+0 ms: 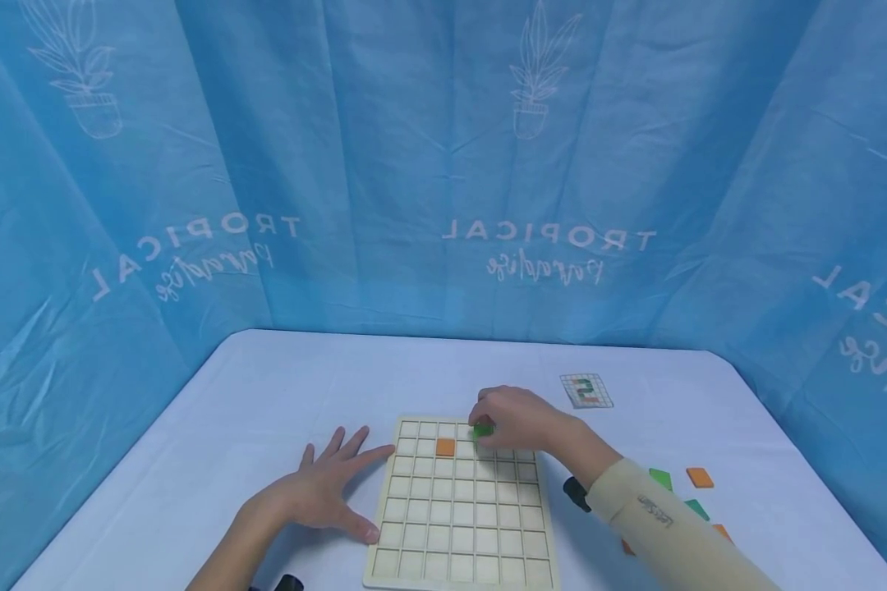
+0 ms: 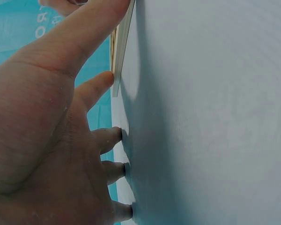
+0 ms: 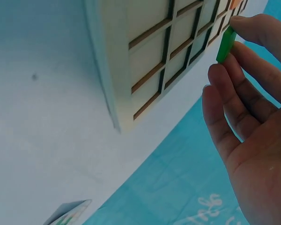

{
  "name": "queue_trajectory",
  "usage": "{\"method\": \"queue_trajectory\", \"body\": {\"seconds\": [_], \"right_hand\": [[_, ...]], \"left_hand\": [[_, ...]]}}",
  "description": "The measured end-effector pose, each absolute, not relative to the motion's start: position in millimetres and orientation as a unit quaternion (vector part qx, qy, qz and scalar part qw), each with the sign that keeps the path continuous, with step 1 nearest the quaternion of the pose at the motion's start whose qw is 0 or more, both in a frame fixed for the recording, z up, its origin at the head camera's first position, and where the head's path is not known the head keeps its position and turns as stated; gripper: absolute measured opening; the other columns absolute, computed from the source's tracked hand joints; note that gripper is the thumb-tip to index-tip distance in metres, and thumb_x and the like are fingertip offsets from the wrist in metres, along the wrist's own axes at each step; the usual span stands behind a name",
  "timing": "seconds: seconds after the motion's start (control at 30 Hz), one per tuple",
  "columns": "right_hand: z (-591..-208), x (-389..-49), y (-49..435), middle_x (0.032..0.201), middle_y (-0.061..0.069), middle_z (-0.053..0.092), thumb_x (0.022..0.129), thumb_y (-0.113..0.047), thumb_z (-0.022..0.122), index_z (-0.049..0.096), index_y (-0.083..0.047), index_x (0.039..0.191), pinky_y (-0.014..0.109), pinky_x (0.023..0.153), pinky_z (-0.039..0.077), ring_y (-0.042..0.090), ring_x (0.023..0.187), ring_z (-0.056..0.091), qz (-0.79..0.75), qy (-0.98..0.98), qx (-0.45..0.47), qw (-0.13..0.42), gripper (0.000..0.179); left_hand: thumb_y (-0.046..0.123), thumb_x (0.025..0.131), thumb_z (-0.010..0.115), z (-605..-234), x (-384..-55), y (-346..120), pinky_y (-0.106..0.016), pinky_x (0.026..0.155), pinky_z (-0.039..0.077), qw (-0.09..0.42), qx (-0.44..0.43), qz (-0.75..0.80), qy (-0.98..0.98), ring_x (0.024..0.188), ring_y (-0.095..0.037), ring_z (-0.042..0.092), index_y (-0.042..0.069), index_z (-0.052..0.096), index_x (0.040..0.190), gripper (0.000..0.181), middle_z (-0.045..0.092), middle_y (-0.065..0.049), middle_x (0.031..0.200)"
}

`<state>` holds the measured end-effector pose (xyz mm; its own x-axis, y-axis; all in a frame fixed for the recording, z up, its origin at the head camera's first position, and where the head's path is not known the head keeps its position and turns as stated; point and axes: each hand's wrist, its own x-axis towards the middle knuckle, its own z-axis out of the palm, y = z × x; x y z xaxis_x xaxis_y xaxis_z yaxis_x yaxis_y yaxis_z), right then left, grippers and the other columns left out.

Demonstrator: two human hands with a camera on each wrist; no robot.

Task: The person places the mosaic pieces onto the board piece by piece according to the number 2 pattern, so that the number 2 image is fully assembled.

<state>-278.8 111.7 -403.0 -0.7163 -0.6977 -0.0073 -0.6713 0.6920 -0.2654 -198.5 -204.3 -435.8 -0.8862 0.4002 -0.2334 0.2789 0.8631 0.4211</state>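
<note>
A pale wooden grid board [image 1: 462, 515] lies on the table with rows of square recesses. One orange tile [image 1: 445, 447] sits in a recess of its second row from the far edge. Over the far part of the board, my right hand [image 1: 516, 419] pinches a green square tile [image 3: 226, 45] between thumb and fingers, the tile tilted on edge in the right wrist view. My left hand [image 1: 324, 484] is spread at the board's left side, thumb and index fingertip at its edge. Its other fingertips [image 2: 113, 172] rest on the table.
A small card [image 1: 587, 391] printed with a coloured grid pattern lies beyond the board to the right. Loose green tiles [image 1: 661, 478] and orange tiles [image 1: 700, 477] are scattered right of the board, some partly hidden by my right sleeve [image 1: 665, 525]. A blue curtain [image 1: 414, 164] hangs behind the table.
</note>
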Motion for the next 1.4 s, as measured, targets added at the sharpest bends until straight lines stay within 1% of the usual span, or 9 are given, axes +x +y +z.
{"method": "queue_trajectory", "body": {"seconds": [0.1, 0.27, 0.5, 0.73, 1.1, 1.4], "right_hand": [[-404, -278, 106, 0.083, -0.014, 0.058, 0.081, -0.023, 0.076, 0.076, -0.017, 0.103, 0.023, 0.07, 0.049, 0.002, 0.074, 0.053, -0.118, 0.918, -0.374, 0.063, 0.022], [-405, -275, 100, 0.083, -0.012, 0.058, 0.08, -0.022, 0.076, 0.075, -0.016, 0.104, 0.023, 0.066, 0.048, 0.003, 0.072, 0.052, -0.124, 0.909, -0.392, 0.069, 0.024], [-409, -273, 91, 0.082, -0.015, 0.057, 0.081, -0.021, 0.076, 0.076, -0.019, 0.098, 0.022, 0.068, 0.048, 0.002, 0.073, 0.052, -0.124, 0.905, -0.401, 0.072, 0.018], [-409, -271, 90, 0.085, -0.012, 0.06, 0.082, -0.022, 0.076, 0.076, -0.017, 0.099, 0.022, 0.068, 0.048, 0.002, 0.074, 0.052, -0.126, 0.904, -0.401, 0.072, 0.018], [-413, -272, 91, 0.085, -0.013, 0.059, 0.082, -0.023, 0.077, 0.076, -0.016, 0.102, 0.021, 0.067, 0.048, 0.002, 0.074, 0.053, -0.142, 0.903, -0.397, 0.081, 0.021], [-415, -271, 90, 0.085, -0.013, 0.059, 0.082, -0.021, 0.076, 0.077, -0.016, 0.102, 0.021, 0.065, 0.047, 0.003, 0.072, 0.052, -0.136, 0.902, -0.404, 0.072, 0.02]], "left_hand": [[0.072, 0.052, 0.078, -436, -198, -204, -0.074, 0.101, -0.003, 0.159, 0.177, 0.191, 0.952, 0.143, -0.041, -0.005, 0.042, 0.035, 0.147, 0.109, 0.011, -0.009, 0.16], [0.072, 0.052, 0.078, -434, -197, -203, -0.074, 0.101, -0.003, 0.159, 0.176, 0.19, 0.953, 0.143, -0.041, -0.004, 0.041, 0.036, 0.147, 0.108, 0.012, -0.01, 0.16], [0.073, 0.053, 0.078, -433, -197, -203, -0.075, 0.1, -0.001, 0.155, 0.179, 0.187, 0.953, 0.143, -0.042, -0.003, 0.039, 0.037, 0.147, 0.108, 0.013, -0.011, 0.159], [0.074, 0.052, 0.077, -436, -198, -203, -0.074, 0.1, -0.002, 0.157, 0.175, 0.186, 0.954, 0.143, -0.042, -0.003, 0.04, 0.037, 0.147, 0.108, 0.013, -0.011, 0.159], [0.073, 0.052, 0.078, -436, -198, -203, -0.074, 0.101, -0.004, 0.156, 0.174, 0.188, 0.954, 0.143, -0.042, -0.004, 0.04, 0.037, 0.147, 0.109, 0.013, -0.01, 0.159], [0.073, 0.052, 0.078, -436, -198, -203, -0.074, 0.1, -0.003, 0.156, 0.175, 0.187, 0.954, 0.143, -0.042, -0.004, 0.04, 0.036, 0.147, 0.109, 0.013, -0.01, 0.159]]}}
